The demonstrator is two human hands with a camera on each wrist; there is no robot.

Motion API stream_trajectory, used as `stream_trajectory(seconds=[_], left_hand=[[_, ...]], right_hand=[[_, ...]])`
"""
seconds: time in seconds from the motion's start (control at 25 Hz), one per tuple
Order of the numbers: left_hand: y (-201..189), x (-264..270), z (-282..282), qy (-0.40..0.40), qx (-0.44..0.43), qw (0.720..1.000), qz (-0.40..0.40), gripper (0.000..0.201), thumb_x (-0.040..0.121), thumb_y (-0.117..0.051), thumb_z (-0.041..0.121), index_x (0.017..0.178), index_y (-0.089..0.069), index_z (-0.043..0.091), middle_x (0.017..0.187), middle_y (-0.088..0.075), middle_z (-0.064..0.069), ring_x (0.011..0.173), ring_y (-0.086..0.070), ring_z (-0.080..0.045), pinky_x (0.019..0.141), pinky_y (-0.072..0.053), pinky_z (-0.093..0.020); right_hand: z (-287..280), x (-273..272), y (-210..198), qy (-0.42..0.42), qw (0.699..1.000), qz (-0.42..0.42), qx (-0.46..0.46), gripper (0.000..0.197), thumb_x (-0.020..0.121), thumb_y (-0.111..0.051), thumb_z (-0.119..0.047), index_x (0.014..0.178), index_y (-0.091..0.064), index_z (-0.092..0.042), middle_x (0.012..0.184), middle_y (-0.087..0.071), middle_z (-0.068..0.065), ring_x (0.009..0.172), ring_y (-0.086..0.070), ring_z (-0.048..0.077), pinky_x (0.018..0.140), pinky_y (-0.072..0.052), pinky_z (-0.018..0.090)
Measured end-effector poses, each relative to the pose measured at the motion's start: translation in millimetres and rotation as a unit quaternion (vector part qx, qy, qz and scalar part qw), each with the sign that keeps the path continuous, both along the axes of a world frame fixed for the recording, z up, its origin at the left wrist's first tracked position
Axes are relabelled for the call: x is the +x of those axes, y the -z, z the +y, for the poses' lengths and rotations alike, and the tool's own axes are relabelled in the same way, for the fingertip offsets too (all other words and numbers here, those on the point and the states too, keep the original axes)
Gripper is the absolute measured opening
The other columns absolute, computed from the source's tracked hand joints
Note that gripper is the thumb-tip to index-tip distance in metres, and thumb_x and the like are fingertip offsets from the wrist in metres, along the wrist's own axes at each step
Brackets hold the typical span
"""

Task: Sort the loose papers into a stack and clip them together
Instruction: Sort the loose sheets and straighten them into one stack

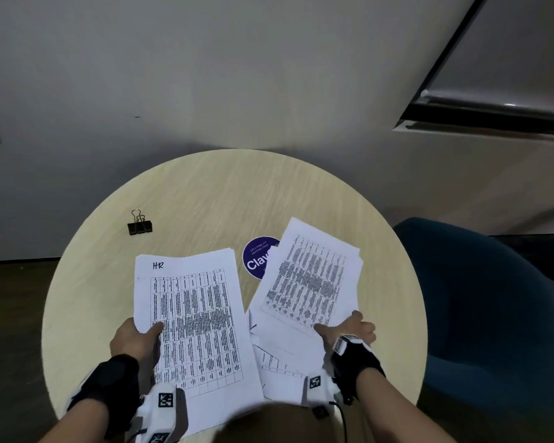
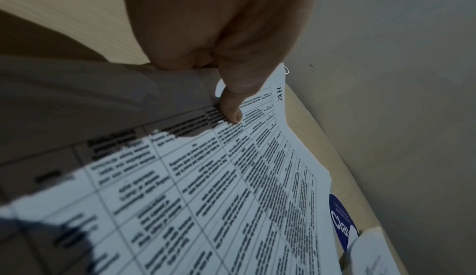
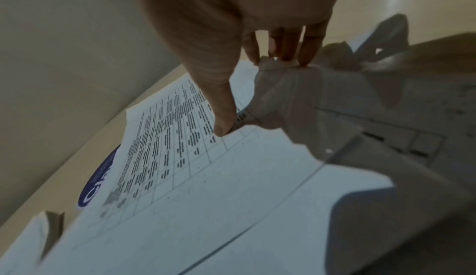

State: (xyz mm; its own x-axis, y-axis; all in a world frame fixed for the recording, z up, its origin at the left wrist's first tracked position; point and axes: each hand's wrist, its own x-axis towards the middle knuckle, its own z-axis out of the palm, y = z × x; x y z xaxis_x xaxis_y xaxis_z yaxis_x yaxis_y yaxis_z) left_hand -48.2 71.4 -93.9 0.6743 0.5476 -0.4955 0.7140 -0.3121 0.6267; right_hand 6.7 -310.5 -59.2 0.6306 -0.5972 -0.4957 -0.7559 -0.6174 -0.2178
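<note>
My left hand (image 1: 138,338) grips a sheaf of printed table sheets marked "HR" (image 1: 195,318) by its left edge, thumb (image 2: 231,108) on top, the other fingers hidden beneath. My right hand (image 1: 346,329) pinches the near edge of a second printed sheaf (image 1: 307,279), thumb (image 3: 224,120) on top and fingers (image 3: 288,49) at the edge. More loose sheets (image 1: 282,362) lie beneath, between the two hands. A black binder clip (image 1: 139,226) lies apart at the table's far left.
The round light-wood table (image 1: 205,199) carries a purple round sticker (image 1: 258,257), partly covered by the right sheaf. A blue upholstered chair (image 1: 493,298) stands to the right. A pale wall rises right behind the table.
</note>
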Motion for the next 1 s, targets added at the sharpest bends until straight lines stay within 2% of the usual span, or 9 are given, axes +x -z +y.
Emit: stream_trajectory(seconds=[0.16,0.24,0.36,0.48,0.64,0.76,0.84,0.92,1.0], left_hand=[[0,1,-1,-0.005,-0.002,1.0,-0.002,0.036,0.086,-0.068,0.02,0.112,-0.062,-0.004,0.114,-0.066,-0.025,0.104,-0.061,-0.042,0.083,-0.043,-0.037],[3,0,2,-0.004,-0.004,1.0,0.0,0.037,0.086,-0.069,0.021,0.112,-0.062,-0.003,0.114,-0.067,-0.024,0.104,-0.061,-0.041,0.086,-0.045,-0.039],[3,1,1,-0.015,-0.012,1.0,-0.007,0.035,0.086,-0.068,0.021,0.111,-0.063,-0.003,0.112,-0.067,-0.023,0.1,-0.062,-0.039,0.084,-0.044,-0.038],[-1,-1,1,-0.042,-0.053,0.998,-0.019,0.027,0.086,-0.067,0.018,0.106,-0.064,-0.001,0.101,-0.068,-0.021,0.082,-0.057,-0.031,0.071,-0.04,-0.032],[20,-2,10,-0.101,-0.162,0.98,-0.055,0.036,0.076,-0.069,0.033,0.099,-0.064,0.006,0.073,-0.065,-0.016,0.061,-0.055,-0.028,0.06,-0.045,-0.035],[15,-3,8,-0.091,-0.164,0.981,-0.053,0.022,0.088,-0.061,0.024,0.096,-0.062,0.004,0.065,-0.06,-0.016,0.053,-0.05,-0.026,0.055,-0.042,-0.034],[4,-3,3,-0.064,-0.15,0.985,-0.057,0.019,0.091,-0.057,0.022,0.097,-0.062,0.004,0.078,-0.067,-0.018,0.059,-0.057,-0.028,0.062,-0.047,-0.033],[1,-3,-1,-0.042,-0.174,0.982,-0.057,0.032,0.087,-0.056,0.03,0.104,-0.064,0.005,0.092,-0.072,-0.017,0.071,-0.064,-0.029,0.076,-0.053,-0.04],[-2,-6,-6,-0.053,-0.2,0.977,-0.06,0.044,0.088,-0.052,0.039,0.112,-0.063,0.003,0.104,-0.071,-0.018,0.083,-0.066,-0.032,0.087,-0.051,-0.046]], right_hand=[[6,12,10,-0.02,0.996,0.001,0.086,0.091,0.069,-0.08,-0.037,0.142,-0.031,-0.011,0.133,-0.05,0.016,0.12,-0.051,0.035,0.095,-0.047,0.04],[1,11,10,-0.06,0.998,0.029,0.0,0.067,0.076,-0.07,-0.041,0.134,-0.048,-0.014,0.132,-0.047,0.014,0.121,-0.045,0.033,0.092,-0.041,0.034],[-7,7,-3,0.001,0.989,-0.145,-0.032,0.038,0.083,-0.066,-0.04,0.11,-0.068,-0.013,0.136,-0.047,0.016,0.121,-0.042,0.033,0.1,-0.036,0.042],[-24,11,-28,0.108,0.924,-0.312,0.194,0.037,0.089,-0.061,-0.035,0.102,-0.064,-0.001,0.115,-0.063,0.026,0.091,-0.059,0.024,0.084,-0.044,0.035],[-46,19,-80,0.109,0.809,-0.358,0.453,0.045,0.076,-0.074,-0.035,0.112,-0.066,-0.009,0.12,-0.067,0.014,0.106,-0.066,0.03,0.097,-0.049,0.047],[-43,27,-88,0.103,0.718,-0.313,0.614,0.049,0.082,-0.067,-0.024,0.127,-0.057,-0.007,0.126,-0.064,0.014,0.116,-0.061,0.033,0.098,-0.045,0.057],[-20,28,-71,0.093,0.744,-0.237,0.617,0.065,0.08,-0.075,-0.026,0.136,-0.048,-0.006,0.13,-0.061,0.012,0.118,-0.06,0.03,0.101,-0.043,0.058],[16,24,-45,0.062,0.825,-0.158,0.539,0.061,0.08,-0.076,-0.031,0.131,-0.052,-0.006,0.125,-0.065,0.012,0.106,-0.066,0.025,0.097,-0.05,0.051],[53,12,-18,-0.08,0.91,-0.071,0.4,0.054,0.082,-0.072,-0.042,0.123,-0.059,-0.009,0.118,-0.067,0.011,0.095,-0.067,0.023,0.091,-0.053,0.041]])
